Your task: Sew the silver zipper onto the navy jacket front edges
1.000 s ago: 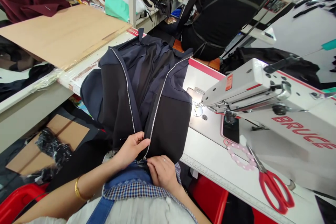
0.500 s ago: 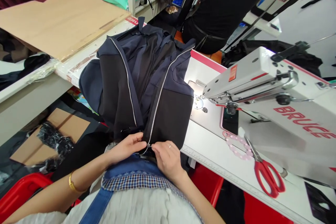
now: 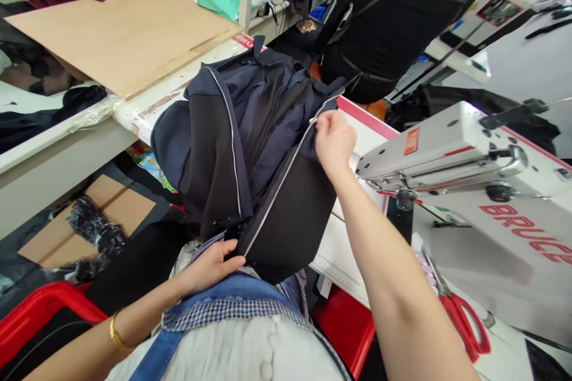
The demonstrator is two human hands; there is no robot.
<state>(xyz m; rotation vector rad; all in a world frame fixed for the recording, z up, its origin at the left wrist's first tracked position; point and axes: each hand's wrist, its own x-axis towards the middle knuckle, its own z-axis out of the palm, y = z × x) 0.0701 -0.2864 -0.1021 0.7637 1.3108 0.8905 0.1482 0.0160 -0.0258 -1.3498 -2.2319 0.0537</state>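
Observation:
A navy and black jacket (image 3: 286, 220) lies front side up over the edge of the sewing table and my lap. Its front is open, with a silver zipper (image 3: 279, 190) along the right edge and a matching row of teeth (image 3: 233, 137) along the left. My left hand (image 3: 218, 262) grips the lower end of the right front edge between thumb and fingers. Higher up that edge, my right hand (image 3: 335, 140) is closed in a pinch at the zipper pull (image 3: 313, 121), which the fingertips mostly cover.
To the right stands a white sewing machine (image 3: 469, 161). Red-handled scissors (image 3: 467, 321) lie on the table below it. Brown cardboard (image 3: 129, 36) covers the table at the left. A person in black (image 3: 393, 18) is at the far side. A red chair edge (image 3: 49, 303) shows lower left.
My right hand has moved from the zipper's lower end up along the right front edge, and that edge is pulled straighter. My left hand stays at the lower end.

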